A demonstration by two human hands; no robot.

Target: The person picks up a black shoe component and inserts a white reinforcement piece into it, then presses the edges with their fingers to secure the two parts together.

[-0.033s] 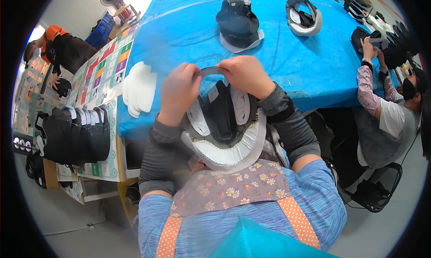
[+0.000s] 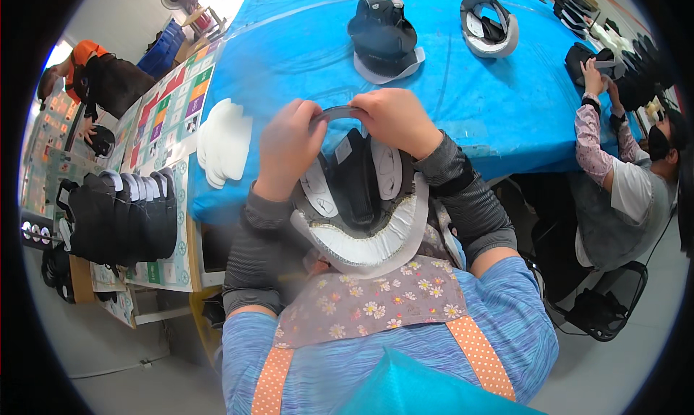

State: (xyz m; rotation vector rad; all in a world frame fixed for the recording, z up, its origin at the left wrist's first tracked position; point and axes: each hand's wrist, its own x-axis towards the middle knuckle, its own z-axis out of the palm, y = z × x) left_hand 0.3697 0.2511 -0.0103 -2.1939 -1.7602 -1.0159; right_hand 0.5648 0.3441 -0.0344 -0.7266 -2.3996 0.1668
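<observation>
A helmet liner (image 2: 361,246) is held in front of my chest. It has a grey-white padded rim, white oval side pads and a black fabric middle. My left hand (image 2: 289,149) pinches the left end of a dark grey curved strip (image 2: 338,113) at the liner's far edge. At the strip's other end, my right hand (image 2: 399,123) pinches too, and the strip arches between the two hands. Whether it is sewn to the liner is hidden behind my fingers. The liner's near rim rests against my flowered apron (image 2: 376,306).
On the blue-covered table (image 2: 289,53) lie a black liner (image 2: 383,39), another liner (image 2: 490,26) and white pad pieces (image 2: 225,144). Stacked black liners (image 2: 123,216) stand at left. A co-worker (image 2: 629,176) handles a black piece at right; another person (image 2: 101,75) bends at far left.
</observation>
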